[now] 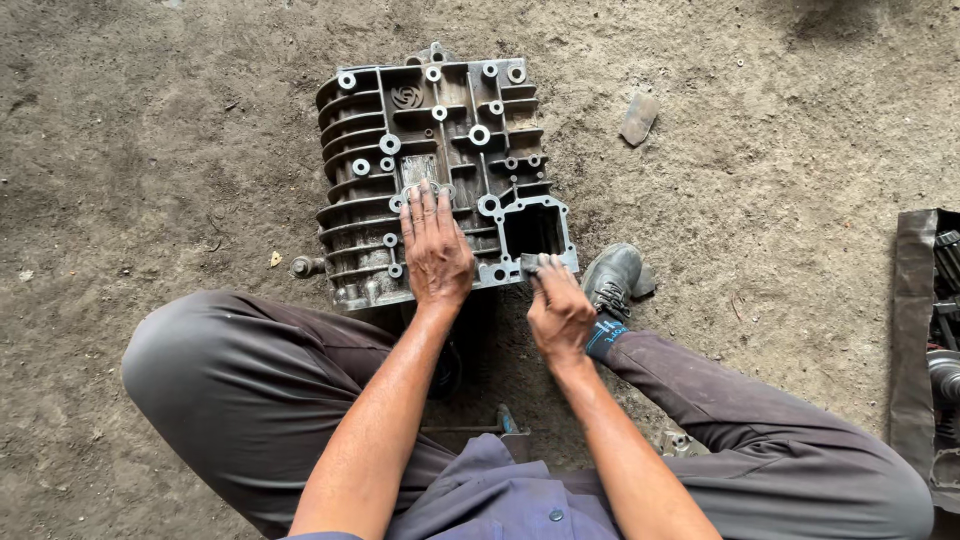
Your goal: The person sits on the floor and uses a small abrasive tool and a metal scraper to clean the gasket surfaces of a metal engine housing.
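Squatting person working on a ribbed metal casing [440, 170] lying on the dirt floor [150, 150]
Left hand [435, 250] lies flat, fingers spread, on the casing; right hand [560, 315], wrist bent, pinches a small grey pad [530, 263] against the square opening's rim

Under your left hand [435, 250] the ribbed engine casing [440, 170] is dull grey metal, darkened with grime, with paler silver rings around its bolt holes. Your right hand [560, 315] holds a small grey pad [530, 263]. Your trousers [240, 390] are dark brownish grey, your shirt [500, 500] bluish grey, your shoe [612, 275] scuffed grey, your sock [603, 337] blue. The dirt floor [150, 150] is mottled brown-grey.
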